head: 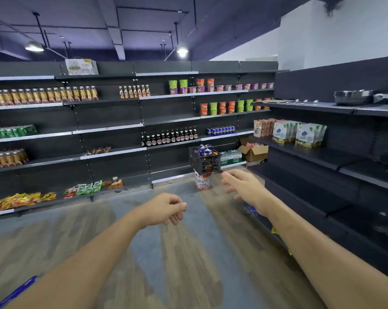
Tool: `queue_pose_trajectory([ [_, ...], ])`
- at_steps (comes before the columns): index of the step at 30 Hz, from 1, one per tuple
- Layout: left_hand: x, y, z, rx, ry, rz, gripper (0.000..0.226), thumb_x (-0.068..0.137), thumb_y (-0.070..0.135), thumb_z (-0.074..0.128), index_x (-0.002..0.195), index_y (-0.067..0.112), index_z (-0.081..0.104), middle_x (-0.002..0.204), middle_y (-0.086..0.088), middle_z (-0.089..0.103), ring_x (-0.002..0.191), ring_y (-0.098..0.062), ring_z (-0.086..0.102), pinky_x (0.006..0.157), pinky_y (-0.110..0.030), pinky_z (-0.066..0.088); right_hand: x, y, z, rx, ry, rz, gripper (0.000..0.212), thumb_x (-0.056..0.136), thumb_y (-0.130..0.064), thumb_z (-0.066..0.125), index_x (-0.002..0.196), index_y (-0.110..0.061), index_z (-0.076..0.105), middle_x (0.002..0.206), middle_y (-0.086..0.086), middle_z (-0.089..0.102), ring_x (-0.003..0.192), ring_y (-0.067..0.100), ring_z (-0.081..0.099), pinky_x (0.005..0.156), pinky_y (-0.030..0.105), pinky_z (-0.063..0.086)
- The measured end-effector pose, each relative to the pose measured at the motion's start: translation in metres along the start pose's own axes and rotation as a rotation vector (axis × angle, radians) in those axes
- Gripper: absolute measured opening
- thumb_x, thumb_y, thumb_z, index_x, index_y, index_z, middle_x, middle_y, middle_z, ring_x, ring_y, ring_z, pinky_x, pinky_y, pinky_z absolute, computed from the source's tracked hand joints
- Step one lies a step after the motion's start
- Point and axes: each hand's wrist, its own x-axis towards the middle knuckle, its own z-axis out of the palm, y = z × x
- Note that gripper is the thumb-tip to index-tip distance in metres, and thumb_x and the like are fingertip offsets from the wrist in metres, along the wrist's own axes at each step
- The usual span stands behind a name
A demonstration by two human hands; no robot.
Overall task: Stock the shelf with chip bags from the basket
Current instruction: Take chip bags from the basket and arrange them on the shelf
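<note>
- Basket [205,162], a black slatted crate, sits on top of a red and white bucket [203,180] on the floor, with blue chip bags [205,150] heaped above its rim
- Right hand [242,186] is the nearer one: it hangs just right of the basket and a little below it, fingertips aimed at the basket's right wall and apart from it
- Its fingers are straight and spread, holding nothing, with the forearm stretched forward
- Left hand [166,208] lies below and left of the basket, farther off, its fingers loosely curled around nothing
- Chip bags lie up and to the left of the right fingertips, so the reach probably has to rise over the rim; they are jumbled, and I cannot tell any one bag's long axis
- Dark shelf unit [322,157] to the right of the basket is likely the one to stock
</note>
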Motion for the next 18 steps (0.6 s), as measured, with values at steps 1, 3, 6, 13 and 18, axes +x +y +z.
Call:
queue_pose_trajectory([
  [1,0.014,0.001,-0.002,-0.003,0.002,-0.005,0.029,0.102,0.035,0.049,0.108,0.012,0.065,0.099,-0.003,0.074,0.080,-0.010,0.070,0.073,-0.028,0.054,0.013,0.003,-0.003,0.007,0.002,0.006,0.032,0.106,-0.039,0.046,0.132,-0.025,0.056,0.116,-0.007,0.066,0.101,0.010,0.065,0.078,0.027,0.053],
  [3,0.049,0.002,-0.011,-0.005,0.024,-0.028,0.028,0.102,0.035,0.049,0.107,0.012,0.065,0.099,-0.004,0.074,0.079,-0.010,0.070,0.071,-0.026,0.053,0.049,0.012,-0.011,0.019,0.017,0.022,0.029,0.106,-0.039,0.046,0.129,-0.025,0.058,0.113,-0.008,0.066,0.100,0.011,0.066,0.079,0.029,0.053],
  [6,0.098,0.000,-0.027,-0.038,0.070,-0.035,0.027,0.102,0.034,0.050,0.104,0.013,0.066,0.098,-0.005,0.074,0.079,-0.011,0.070,0.070,-0.025,0.053,0.103,0.015,-0.018,0.029,0.009,0.012,0.019,0.106,-0.039,0.047,0.117,-0.031,0.060,0.112,-0.009,0.068,0.098,0.011,0.066,0.081,0.036,0.056],
  [13,0.203,-0.040,-0.070,-0.098,0.112,-0.063,0.029,0.102,0.034,0.051,0.105,0.010,0.066,0.096,-0.006,0.075,0.080,-0.014,0.071,0.070,-0.028,0.053,0.231,0.019,-0.001,0.016,-0.033,-0.031,0.016,0.105,-0.038,0.048,0.110,-0.031,0.061,0.116,0.000,0.069,0.098,0.012,0.068,0.072,0.028,0.057],
  [18,0.294,-0.096,-0.108,-0.149,0.131,-0.048,0.028,0.101,0.034,0.051,0.103,0.010,0.066,0.094,-0.005,0.075,0.076,-0.013,0.070,0.068,-0.026,0.052,0.333,0.029,0.033,0.001,-0.043,-0.022,0.014,0.105,-0.038,0.048,0.111,-0.031,0.059,0.113,-0.003,0.068,0.101,0.013,0.067,0.066,0.022,0.050],
])
